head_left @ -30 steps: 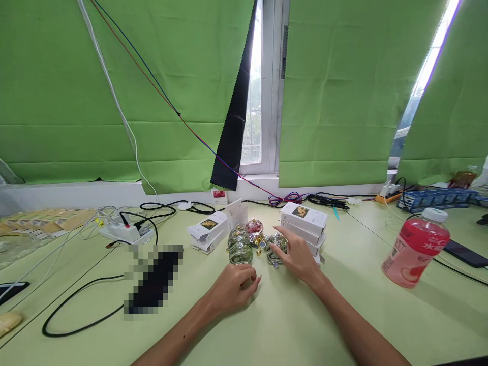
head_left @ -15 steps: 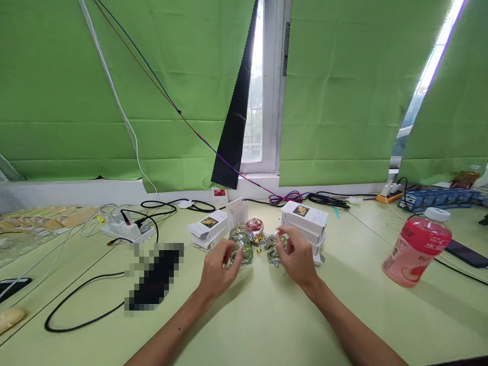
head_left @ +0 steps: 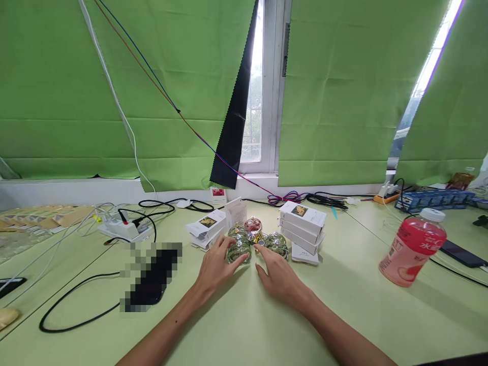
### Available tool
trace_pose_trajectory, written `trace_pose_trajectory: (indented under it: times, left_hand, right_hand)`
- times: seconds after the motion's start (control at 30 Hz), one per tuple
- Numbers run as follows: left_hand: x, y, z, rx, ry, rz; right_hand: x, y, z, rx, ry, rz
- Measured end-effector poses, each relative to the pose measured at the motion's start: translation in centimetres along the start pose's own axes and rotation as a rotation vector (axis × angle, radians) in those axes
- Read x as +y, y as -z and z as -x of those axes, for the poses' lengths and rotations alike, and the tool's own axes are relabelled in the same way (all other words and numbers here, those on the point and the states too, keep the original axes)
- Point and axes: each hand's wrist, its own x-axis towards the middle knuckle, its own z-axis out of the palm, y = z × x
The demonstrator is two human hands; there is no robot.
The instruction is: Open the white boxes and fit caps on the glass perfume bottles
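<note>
Two groups of clear green-tinted glass pieces, ribbed and jar-like, stand on the pale green table. My left hand [head_left: 214, 268] curves round the left side of the front glass jar [head_left: 239, 253], with thumb and forefinger apart on either side of it. Just in front of the right glass group [head_left: 277, 245], my right hand [head_left: 281, 277] reaches inward, thumb and forefinger apart and nothing visible between them. Its forefinger tip is close to small shiny metal parts [head_left: 262, 243]. Behind these sits a round gold-rimmed piece with a pink inside [head_left: 253, 224].
White boxes are stacked at left [head_left: 208, 223] and right [head_left: 303, 218]. A pink drink bottle [head_left: 414, 249] stands further right, near a dark phone [head_left: 463, 253]. On the left are a power strip [head_left: 124, 230], a looped black cable [head_left: 42, 321] and a blurred-out dark object [head_left: 154, 277].
My left hand has opened from a near pinch and come round the front jar. My right hand has lowered and moved left off the right glass group, its fingers stretching out.
</note>
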Motion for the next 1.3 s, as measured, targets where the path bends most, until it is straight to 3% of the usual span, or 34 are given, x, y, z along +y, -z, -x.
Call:
trace_pose_trajectory:
  times: [0.53, 0.8, 1.0, 1.2, 1.3]
  left_hand:
    - [-0.4, -0.3, 0.0, -0.03, -0.003, 0.048]
    - [0.0, 0.2, -0.1, -0.049, -0.005, 0.091]
    - [-1.3, 0.9, -0.8, 0.073, 0.156, 0.072]
    - [-3.7, -0.1, -0.5, -0.16, 0.181, -0.074]
    - [-4.3, -0.6, -0.3, -0.214, 0.182, -0.08]
  right_hand:
    - [-0.4, 0.5, 0.2, -0.282, -0.111, 0.042]
    - [0.0, 0.0, 0.2, -0.274, -0.102, 0.043]
    - [-0.6, 0.3, 0.3, -0.226, -0.136, 0.03]
    - [-0.5, 0.2, 0.2, -0.163, -0.105, 0.02]
    - [-0.4, 0.0, 0.2, -0.149, -0.106, 0.023]
